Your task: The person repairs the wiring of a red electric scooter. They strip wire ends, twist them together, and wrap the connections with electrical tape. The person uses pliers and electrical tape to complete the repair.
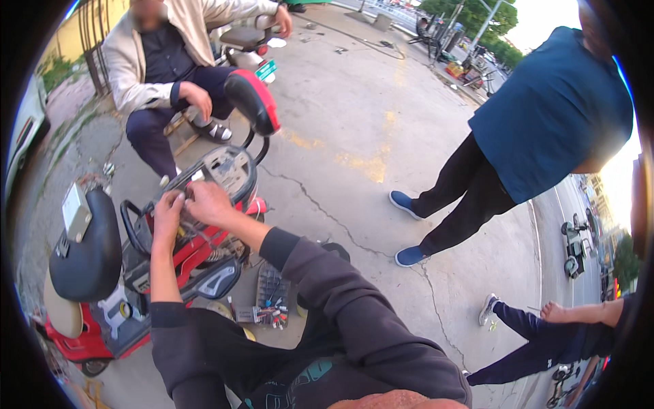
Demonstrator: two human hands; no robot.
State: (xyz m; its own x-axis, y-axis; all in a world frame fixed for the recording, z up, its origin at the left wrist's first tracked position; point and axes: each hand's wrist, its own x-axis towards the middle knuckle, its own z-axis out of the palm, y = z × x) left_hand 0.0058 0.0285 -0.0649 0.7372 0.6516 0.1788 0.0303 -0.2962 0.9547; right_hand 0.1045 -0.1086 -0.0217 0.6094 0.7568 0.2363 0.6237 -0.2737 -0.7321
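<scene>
A red electric scooter (194,253) stands in front of me with its inner frame and plastic parts exposed. Both my hands are close together above its opened middle, beside the grey rear panel (228,163). My left hand (169,210) has its thumb and fingers pinched together. Just right of it, my right hand (210,203) is closed too, fingers bent downward. Whatever they pinch is too small and covered to make out. A black seat (85,252) lies on the scooter's left part, with a white box (76,213) on top.
On the ground near my knees sit a parts case (272,283) and a pile of small connectors (269,315). A red and black backrest (252,102) rises behind the rear panel. A seated person (153,75), a standing person (545,116) and another person at lower right (572,334) surround me.
</scene>
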